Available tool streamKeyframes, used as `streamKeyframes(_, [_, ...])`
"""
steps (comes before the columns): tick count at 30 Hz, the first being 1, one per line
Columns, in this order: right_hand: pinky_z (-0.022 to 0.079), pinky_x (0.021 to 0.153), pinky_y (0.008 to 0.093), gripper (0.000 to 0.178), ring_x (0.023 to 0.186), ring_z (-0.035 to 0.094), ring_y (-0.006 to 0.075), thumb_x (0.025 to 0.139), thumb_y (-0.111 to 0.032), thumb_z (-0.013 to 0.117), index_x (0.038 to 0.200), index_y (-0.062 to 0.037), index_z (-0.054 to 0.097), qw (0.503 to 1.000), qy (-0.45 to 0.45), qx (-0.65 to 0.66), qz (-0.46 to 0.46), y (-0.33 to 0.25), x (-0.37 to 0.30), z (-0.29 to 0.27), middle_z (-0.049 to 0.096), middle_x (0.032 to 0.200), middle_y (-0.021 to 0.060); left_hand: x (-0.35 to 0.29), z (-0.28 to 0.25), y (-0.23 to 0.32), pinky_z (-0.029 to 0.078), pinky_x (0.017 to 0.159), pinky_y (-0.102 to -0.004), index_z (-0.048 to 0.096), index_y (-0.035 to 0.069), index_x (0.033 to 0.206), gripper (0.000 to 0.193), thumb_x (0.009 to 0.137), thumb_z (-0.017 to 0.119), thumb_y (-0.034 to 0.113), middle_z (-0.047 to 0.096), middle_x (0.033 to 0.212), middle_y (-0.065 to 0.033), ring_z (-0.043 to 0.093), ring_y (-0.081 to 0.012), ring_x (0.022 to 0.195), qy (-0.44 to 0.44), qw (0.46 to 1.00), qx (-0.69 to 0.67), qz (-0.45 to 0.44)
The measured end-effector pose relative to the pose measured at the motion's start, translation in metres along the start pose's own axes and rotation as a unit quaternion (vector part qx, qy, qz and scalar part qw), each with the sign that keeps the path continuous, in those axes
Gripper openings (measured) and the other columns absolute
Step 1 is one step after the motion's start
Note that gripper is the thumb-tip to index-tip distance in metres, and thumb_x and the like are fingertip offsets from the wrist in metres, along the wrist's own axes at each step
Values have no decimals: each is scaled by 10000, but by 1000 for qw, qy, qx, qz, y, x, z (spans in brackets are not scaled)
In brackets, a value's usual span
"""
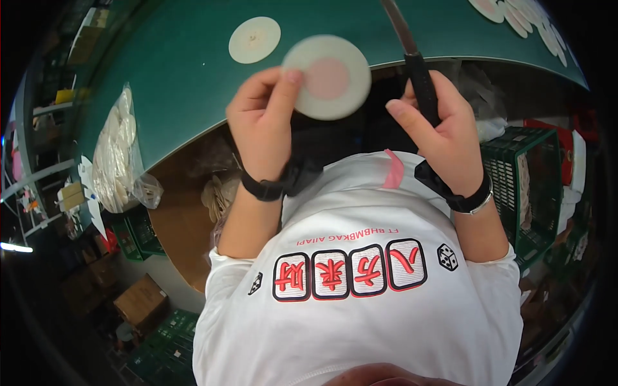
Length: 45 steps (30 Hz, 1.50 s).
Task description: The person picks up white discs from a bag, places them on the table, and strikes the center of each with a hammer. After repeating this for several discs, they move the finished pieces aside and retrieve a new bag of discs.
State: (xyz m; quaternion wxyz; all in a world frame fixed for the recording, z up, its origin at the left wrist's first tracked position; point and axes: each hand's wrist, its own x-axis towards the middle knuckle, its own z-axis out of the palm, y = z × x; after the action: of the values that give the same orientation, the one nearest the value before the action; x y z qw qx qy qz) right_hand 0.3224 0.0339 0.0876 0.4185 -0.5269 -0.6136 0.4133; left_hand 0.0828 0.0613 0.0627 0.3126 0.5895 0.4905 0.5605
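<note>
My left hand (264, 112) pinches the left edge of a round white disc (354, 80) with a pale pink circle in its middle. The disc is raised at the table's near edge, slightly blurred. In my right hand (444, 125) is a knife (421, 83), gripped by its black handle, with the blade pointing up and away over the table. A small gap separates the knife from the disc. Another white disc (255, 40) with a small mark at its centre lies flat on the green table (174, 71), beyond my left hand.
Several pale discs (515, 16) are spread at the table's far right. A clear bag of white discs (116, 151) sits at the left edge. Green crates (547, 145) stand at right and lower left. A cardboard box (140, 301) rests on the floor at left.
</note>
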Motion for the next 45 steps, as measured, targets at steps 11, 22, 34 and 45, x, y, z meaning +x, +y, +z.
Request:
streamKeyframes(11, [337,401,193,202,456,462,16,935,-44,719,1070,-8,572,969,-36,203,136,6,15,-6,604,783,-9,-3,26,-10,572,726,-271,712,-7,1098,190,1006,682,157,743,943,-79,694,-134,784,-100,849,-347,-385])
streamKeyframes(22, [371,404,219,184,438,464,52,933,-58,716,1028,-14,564,961,182,196,70,-17,64,-114,599,739,10,0,39,57,557,888,-285,631,-8,1324,330,1046,619,169,712,1155,-93,671,-125,1015,-265,869,-238,-344])
streamKeyframes(34, [393,408,230,199,455,462,45,977,-178,710,951,-35,575,965,237,108,35,1,126,-157,647,752,24,119,18,118,535,913,-310,678,4,1240,320,982,701,192,711,1151,-112,674,-186,1045,-348,933,58,-65])
streamKeyframes(45, [389,390,231,196,448,462,51,1001,-190,677,948,-42,561,966,224,98,84,-6,145,-160,575,682,0,352,94,29,439,1123,-484,573,6,1413,755,950,616,601,535,1468,-226,541,-380,1340,-322,781,527,87])
